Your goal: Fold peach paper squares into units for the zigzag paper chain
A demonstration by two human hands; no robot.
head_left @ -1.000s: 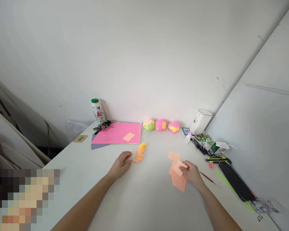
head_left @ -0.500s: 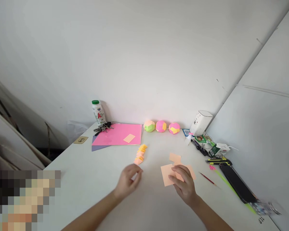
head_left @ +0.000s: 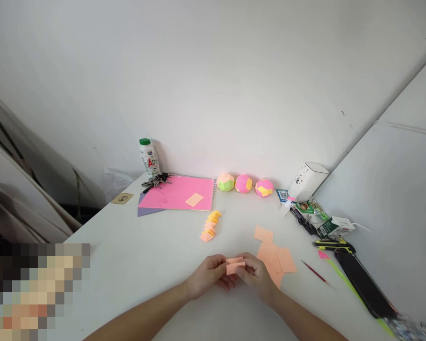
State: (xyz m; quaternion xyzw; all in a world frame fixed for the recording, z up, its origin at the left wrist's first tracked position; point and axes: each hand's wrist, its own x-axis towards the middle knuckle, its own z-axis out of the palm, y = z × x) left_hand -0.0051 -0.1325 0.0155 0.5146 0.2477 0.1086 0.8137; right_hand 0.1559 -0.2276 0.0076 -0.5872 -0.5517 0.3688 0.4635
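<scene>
Between my two hands, above the near part of the table, a peach paper square (head_left: 235,267) is bent over with its edges raised. My left hand (head_left: 209,274) pinches its left side, and my right hand (head_left: 257,274) grips the right side with the thumb in front. Several loose peach paper squares (head_left: 273,258) overlap on the table just right of my right hand. Ahead of my left hand stands a row of small folded paper pieces (head_left: 210,226), peach and orange. Three faceted paper balls (head_left: 244,183), coloured pink, yellow, green and peach, sit by the wall.
A pink sheet (head_left: 177,192) with a peach square (head_left: 194,200) lies at the back left, near keys (head_left: 157,181) and a white bottle (head_left: 150,158). On the right are a pencil (head_left: 315,272), a cutter knife (head_left: 333,245), a black phone (head_left: 364,284) and a white holder (head_left: 308,181).
My right hand has brought one peach square left, away from the loose squares. My left hand has moved right to meet it, and the square is now bent between both hands. The view has shifted slightly.
</scene>
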